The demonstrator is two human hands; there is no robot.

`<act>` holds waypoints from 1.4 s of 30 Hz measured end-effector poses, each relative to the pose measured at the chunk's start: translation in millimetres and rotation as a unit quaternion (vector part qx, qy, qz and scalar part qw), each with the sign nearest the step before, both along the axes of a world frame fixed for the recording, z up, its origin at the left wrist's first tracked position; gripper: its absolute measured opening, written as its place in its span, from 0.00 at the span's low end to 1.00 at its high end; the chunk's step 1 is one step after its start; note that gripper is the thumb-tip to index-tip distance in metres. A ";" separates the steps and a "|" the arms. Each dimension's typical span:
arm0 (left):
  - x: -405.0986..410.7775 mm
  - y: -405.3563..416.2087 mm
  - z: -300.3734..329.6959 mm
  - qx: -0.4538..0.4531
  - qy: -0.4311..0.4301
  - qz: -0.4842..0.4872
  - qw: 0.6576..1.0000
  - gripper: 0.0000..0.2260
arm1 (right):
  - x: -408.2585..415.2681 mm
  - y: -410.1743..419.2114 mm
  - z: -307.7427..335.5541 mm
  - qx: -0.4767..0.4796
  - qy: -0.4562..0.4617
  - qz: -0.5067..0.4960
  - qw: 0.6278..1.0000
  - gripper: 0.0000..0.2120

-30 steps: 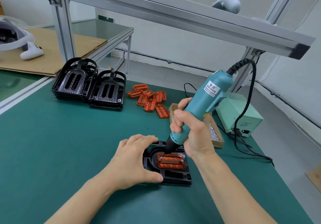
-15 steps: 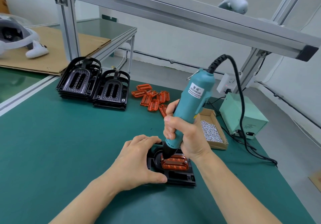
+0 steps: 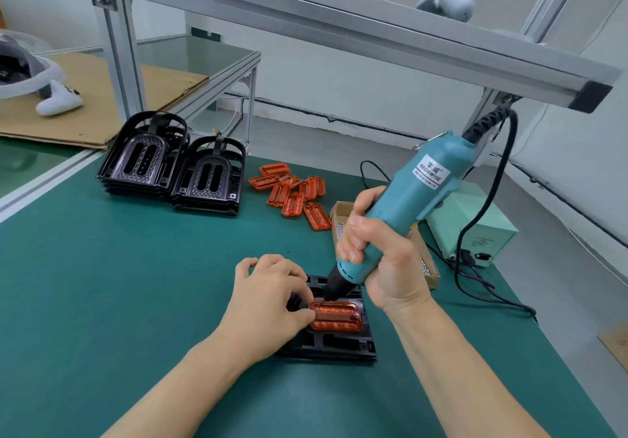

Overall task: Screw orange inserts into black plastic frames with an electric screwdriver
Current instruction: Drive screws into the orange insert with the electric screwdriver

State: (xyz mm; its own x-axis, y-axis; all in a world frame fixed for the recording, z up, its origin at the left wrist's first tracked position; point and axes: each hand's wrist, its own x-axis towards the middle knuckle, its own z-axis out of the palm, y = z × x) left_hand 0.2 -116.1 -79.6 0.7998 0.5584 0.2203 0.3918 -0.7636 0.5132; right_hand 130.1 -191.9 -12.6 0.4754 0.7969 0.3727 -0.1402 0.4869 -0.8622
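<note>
While right hand (image 3: pixel 380 261) grips screwdriver (image 3: pixel 421 199), spare inserts (image 3: pixel 292 189), frame stacks (image 3: pixel 173 169) behind

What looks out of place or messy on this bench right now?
Little stands out. The spare orange inserts lie in a loose, overlapping heap rather than stacked like the black frames. The cardboard sheet on the side table has a ragged front edge. The work under the hands looks orderly.
</note>
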 end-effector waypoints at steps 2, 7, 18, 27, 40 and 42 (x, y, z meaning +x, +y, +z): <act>6.4 -2.4 0.2 0.012 0.022 0.017 1.000 0.06 | -1.2 -1.5 -1.1 0.002 -0.004 -0.004 1.000 0.07; 15.9 -3.3 3.3 0.059 0.062 0.032 0.996 0.05 | -1.1 -5.6 -3.5 0.007 0.009 -0.013 1.000 0.08; 17.8 -0.4 7.6 0.155 0.051 -0.055 0.985 0.07 | 2.6 -14.0 -2.7 0.026 0.025 -0.035 0.999 0.07; 13.2 2.6 4.6 0.100 0.024 -0.075 0.992 0.05 | 6.5 -20.9 -1.6 0.032 0.044 -0.047 0.997 0.07; 2.1 9.7 24.1 0.029 0.093 -0.015 0.995 0.02 | 7.0 -22.2 -2.3 0.036 0.052 -0.059 0.996 0.08; 13.5 3.5 24.9 0.087 0.154 0.003 0.984 0.05 | 6.3 -21.5 -1.2 0.037 0.047 -0.057 0.997 0.07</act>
State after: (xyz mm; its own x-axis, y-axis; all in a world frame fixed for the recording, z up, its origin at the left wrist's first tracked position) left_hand 13.7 -112.5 -54.7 0.8402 0.5388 0.0610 0.5131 -0.8265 0.2316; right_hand 136.3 -213.3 -13.7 0.5969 0.7078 0.3778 -0.1582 0.5655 -0.8095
